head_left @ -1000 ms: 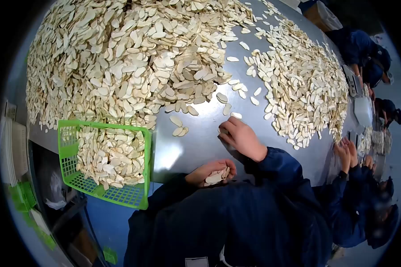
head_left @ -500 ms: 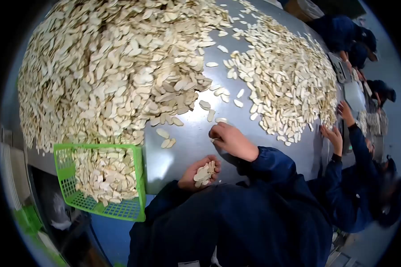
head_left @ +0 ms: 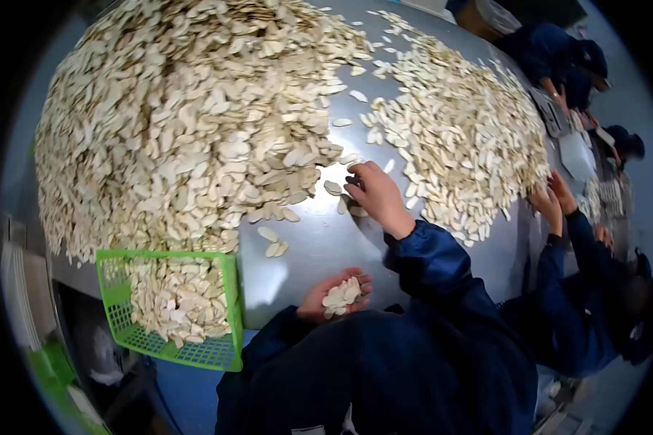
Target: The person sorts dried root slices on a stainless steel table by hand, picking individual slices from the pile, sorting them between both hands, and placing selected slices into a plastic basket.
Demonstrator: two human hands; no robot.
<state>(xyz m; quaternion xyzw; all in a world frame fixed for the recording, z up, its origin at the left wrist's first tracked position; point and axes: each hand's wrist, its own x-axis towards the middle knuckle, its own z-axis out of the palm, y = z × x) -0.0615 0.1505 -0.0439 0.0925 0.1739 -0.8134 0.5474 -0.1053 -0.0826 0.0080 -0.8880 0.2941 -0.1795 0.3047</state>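
Several pale, flat slices lie in the cupped palm of my left hand [head_left: 335,296], its fingers curled round them near the table's front edge. My right hand [head_left: 376,194] reaches over the metal table [head_left: 312,254], thumb and fingertips bent towards a few loose slices [head_left: 333,188] between the two heaps. Whether a slice is between those fingertips is too small to tell. The large heap of slices [head_left: 189,130] spreads on the left, and a smaller heap [head_left: 464,130] lies on the right.
A green plastic basket [head_left: 232,312] partly filled with slices stands at the table's front left. Co-workers in dark blue clothes are along the right side, one with both hands [head_left: 553,199] at the right heap. A white container [head_left: 577,156] stands near them.
My right hand has moved forward, away from my body, to the loose slices. My left hand still holds its slices, its palm more open. The co-worker's hands have come together at the right heap.
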